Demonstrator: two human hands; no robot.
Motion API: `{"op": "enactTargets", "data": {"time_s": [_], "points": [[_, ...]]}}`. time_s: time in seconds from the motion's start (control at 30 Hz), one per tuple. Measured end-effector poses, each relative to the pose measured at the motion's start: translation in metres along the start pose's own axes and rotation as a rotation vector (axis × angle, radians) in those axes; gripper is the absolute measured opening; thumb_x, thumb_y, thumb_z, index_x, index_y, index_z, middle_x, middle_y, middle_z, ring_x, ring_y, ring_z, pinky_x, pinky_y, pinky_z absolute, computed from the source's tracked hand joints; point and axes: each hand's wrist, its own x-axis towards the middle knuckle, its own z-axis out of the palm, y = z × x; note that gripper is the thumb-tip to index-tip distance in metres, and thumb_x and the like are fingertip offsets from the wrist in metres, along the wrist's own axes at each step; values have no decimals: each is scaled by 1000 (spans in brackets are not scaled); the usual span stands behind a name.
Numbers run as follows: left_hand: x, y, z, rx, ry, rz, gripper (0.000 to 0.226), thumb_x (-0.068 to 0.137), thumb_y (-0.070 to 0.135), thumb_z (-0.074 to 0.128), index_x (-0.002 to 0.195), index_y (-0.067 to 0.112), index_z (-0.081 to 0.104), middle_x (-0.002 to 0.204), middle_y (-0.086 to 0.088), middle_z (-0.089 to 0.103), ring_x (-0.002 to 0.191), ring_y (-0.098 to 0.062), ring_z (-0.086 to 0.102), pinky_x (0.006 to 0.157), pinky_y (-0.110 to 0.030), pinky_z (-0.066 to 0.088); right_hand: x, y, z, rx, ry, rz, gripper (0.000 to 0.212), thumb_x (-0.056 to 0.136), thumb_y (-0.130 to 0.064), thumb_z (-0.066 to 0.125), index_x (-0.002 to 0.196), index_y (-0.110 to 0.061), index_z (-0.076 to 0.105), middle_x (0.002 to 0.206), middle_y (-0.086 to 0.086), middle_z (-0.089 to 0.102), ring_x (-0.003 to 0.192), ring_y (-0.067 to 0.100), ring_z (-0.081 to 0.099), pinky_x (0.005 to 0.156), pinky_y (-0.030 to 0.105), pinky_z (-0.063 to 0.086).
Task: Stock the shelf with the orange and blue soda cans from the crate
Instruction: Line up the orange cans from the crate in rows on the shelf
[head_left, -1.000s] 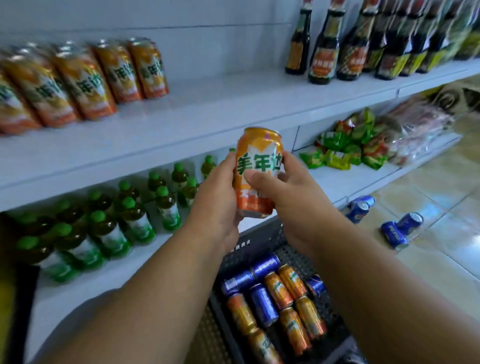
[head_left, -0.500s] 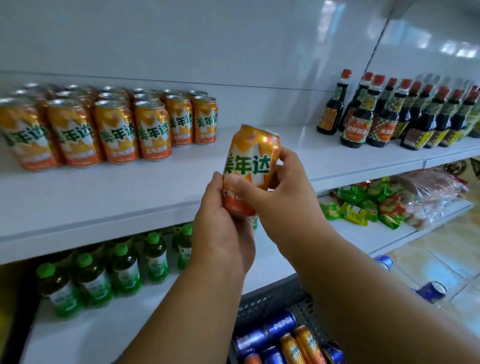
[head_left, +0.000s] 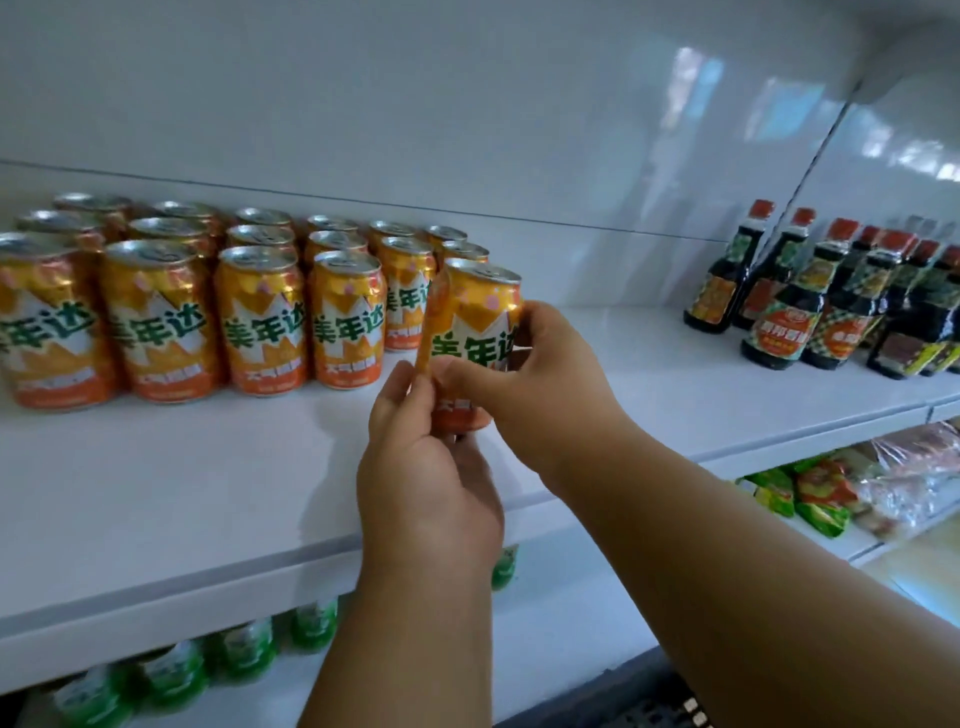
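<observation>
Now both hands around one orange can (head_left: 475, 332), upright just above the shelf (head_left: 208, 467), right of the can rows (head_left: 234, 306); left hand (head_left: 421, 467) gripping low, right hand (head_left: 550, 379) pinching its side.

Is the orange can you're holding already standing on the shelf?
No. The orange can is tilted and held above the shelf by the left hand and right hand.
</observation>
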Motion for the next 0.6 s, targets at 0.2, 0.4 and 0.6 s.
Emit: {"op": "enactTargets", "data": {"time_s": [0.2,0.4,0.6], "points": [[13,4,7,-88,191,-27,42,102,33,47,136,10,53,134,-4,62,128,-15,55,114,-35,34,41,16,21,-48,-7,6,50,74,-28,85,116,-25,58,96,-13,68,88,4,66,82,30,58],[20,5,8,-110,241,-42,58,102,44,39,150,10,37,150,-6,46,141,-20,40,116,-39,29,66,28,38,-81,2,25,49,74,-28,85,114,-24,57,99,-11,68,92,10,68,85,36,58],[19,11,6,-131,223,-73,57,102,45,37,146,9,41,145,-10,50,138,-23,42,116,-42,30,73,31,54,-85,0,16,50,74,-27,84,118,-23,58,104,-10,68,97,12,67,88,37,57]]}}
